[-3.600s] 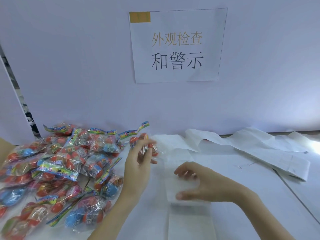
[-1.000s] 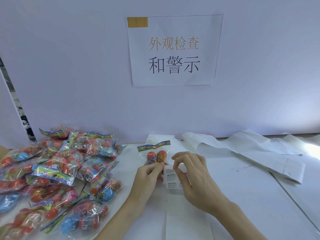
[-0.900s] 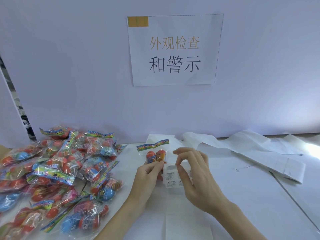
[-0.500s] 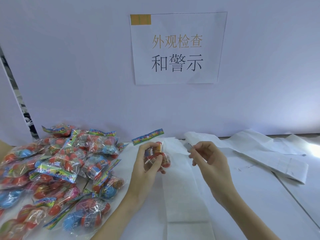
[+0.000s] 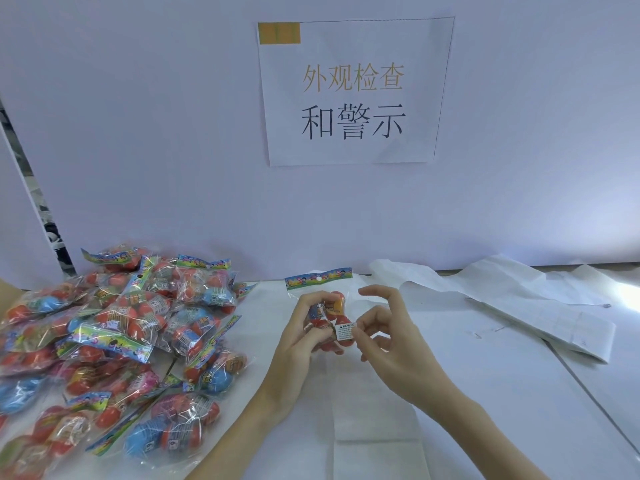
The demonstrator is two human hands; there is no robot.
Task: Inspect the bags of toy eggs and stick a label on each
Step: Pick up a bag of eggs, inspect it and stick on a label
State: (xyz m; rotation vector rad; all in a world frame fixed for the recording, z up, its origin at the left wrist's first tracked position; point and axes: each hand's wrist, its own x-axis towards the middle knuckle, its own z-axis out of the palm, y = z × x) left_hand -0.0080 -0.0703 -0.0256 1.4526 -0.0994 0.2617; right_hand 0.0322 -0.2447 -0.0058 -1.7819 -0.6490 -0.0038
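Note:
My left hand grips a clear bag of toy eggs above the table's middle, its colourful header strip pointing up and away from me. My right hand pinches a small white warning label between thumb and forefinger and holds it against the lower right of the bag. The other right fingers are spread and raised. A big pile of bagged toy eggs, red, blue and pink, covers the table's left side.
A white label backing sheet lies under my hands and runs toward me. Long crumpled strips of used backing paper trail off at the back right. A printed paper sign hangs on the white wall behind.
My right hand peeled a label off the sheet, lifted it and brought it against the bag. My left hand turned the bag upright and kept hold of it.

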